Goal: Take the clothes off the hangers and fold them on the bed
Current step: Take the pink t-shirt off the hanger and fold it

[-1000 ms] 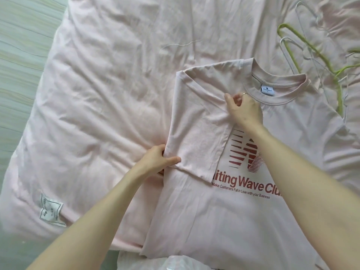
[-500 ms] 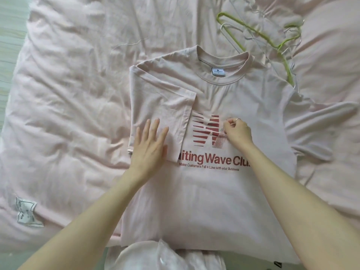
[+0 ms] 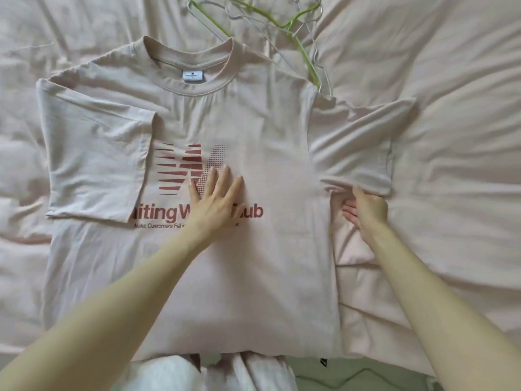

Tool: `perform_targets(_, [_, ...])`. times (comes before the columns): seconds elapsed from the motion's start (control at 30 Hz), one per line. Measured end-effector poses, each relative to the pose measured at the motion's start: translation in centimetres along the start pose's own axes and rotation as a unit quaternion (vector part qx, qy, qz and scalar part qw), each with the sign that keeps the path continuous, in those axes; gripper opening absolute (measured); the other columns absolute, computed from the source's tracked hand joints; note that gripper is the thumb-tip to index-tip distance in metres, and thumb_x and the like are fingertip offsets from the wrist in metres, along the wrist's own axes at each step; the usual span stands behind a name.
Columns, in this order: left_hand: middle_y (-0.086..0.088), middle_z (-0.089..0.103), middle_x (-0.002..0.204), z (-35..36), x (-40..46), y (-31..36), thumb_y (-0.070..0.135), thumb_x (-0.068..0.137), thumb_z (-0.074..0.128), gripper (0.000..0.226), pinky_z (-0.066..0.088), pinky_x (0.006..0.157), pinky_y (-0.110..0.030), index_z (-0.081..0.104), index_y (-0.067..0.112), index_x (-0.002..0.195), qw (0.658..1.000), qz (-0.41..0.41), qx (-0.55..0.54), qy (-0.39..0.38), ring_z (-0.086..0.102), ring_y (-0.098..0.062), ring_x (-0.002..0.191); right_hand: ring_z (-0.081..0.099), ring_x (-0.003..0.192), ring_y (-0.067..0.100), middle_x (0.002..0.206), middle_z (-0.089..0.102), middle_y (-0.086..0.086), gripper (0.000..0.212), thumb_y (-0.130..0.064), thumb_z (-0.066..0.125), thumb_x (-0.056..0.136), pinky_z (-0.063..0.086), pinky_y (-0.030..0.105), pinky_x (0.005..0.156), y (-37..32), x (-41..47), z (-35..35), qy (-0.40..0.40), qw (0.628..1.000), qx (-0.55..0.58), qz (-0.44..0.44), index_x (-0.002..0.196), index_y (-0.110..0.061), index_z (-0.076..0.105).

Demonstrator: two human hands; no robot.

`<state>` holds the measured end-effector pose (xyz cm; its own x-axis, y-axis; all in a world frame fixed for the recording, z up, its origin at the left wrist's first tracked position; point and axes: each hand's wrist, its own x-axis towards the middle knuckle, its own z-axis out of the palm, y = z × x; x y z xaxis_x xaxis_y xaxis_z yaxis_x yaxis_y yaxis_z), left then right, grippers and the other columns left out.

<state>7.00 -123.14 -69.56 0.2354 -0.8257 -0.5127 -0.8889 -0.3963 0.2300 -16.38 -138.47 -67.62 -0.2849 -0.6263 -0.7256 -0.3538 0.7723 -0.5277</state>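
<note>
Head view: my right hand [image 3: 366, 211] pinches the right sleeve [image 3: 363, 153] hem, sleeve stretching right; my left hand [image 3: 215, 193] lies flat, spread, on the t-shirt [image 3: 253, 277] chest, left of it.

Pale pink T-shirt on pale pink bedding.

T-shirt [image 3: 267, 136]: pale pink, with dark red print [image 3: 180, 170] of stripes and dots, dark red lettering beneath; white neck label [image 3: 193, 75]. Bed cover [image 3: 451, 80]: plain pale pink, creased. Far side: hangers [image 3: 298, 49], one lime green, others white-grey. Near edge: pale green floor [image 3: 352, 373].
</note>
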Motion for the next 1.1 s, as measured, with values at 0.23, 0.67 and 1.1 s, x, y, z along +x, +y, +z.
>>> perform_targets(0.23, [-0.009, -0.009, 0.158, 1.0, 1.1, 4.8, 0.037, 0.098, 0.037, 0.060, 0.005, 0.111, -0.061, 0.010, 0.024, 0.151, 0.999, 0.038, 0.016, -0.021, -0.009, -0.032, 0.145, 0.057, 0.081, 0.017, 0.090, 0.057, 0.005, 0.019, -0.026, 0.061, 0.090, 0.048, 0.029, 0.088, -2.0, 3.2, -1.3, -0.080, 0.890, 0.416, 0.169, 0.091, -0.008, 0.054])
perform_targets(0.67, [-0.003, 0.066, 0.102, -4.9, 3.0, 3.1, 0.019, 0.100, 0.035, 0.024, 0.049, 0.086, -0.028, 0.058, 0.014, 0.103, 0.662, -0.246, -0.695, 0.136, 0.063, -0.021, 0.100, 0.059, 0.051, 0.032, 0.059, 0.059, 0.018, 0.024, -0.009, 0.051, 0.082, 0.042, 0.031, 0.048, -3.8, -3.1, 5.0, 0.028, 0.771, -0.171, -0.613, 0.064, 0.002, 0.062])
perform_targets(1.1, [-0.008, 0.049, 0.124, -4.5, 5.0, 0.6, 0.014, 0.093, 0.048, 0.041, 0.044, 0.096, -0.036, 0.040, 0.008, 0.133, 0.819, -0.259, -0.470, 0.202, 0.053, -0.022, 0.109, 0.062, 0.078, 0.027, 0.079, 0.063, 0.003, 0.026, -0.032, 0.051, 0.080, 0.040, 0.034, 0.070, 0.8, -1.7, 4.9, -0.014, 0.727, -0.349, -0.592, 0.081, -0.014, 0.070])
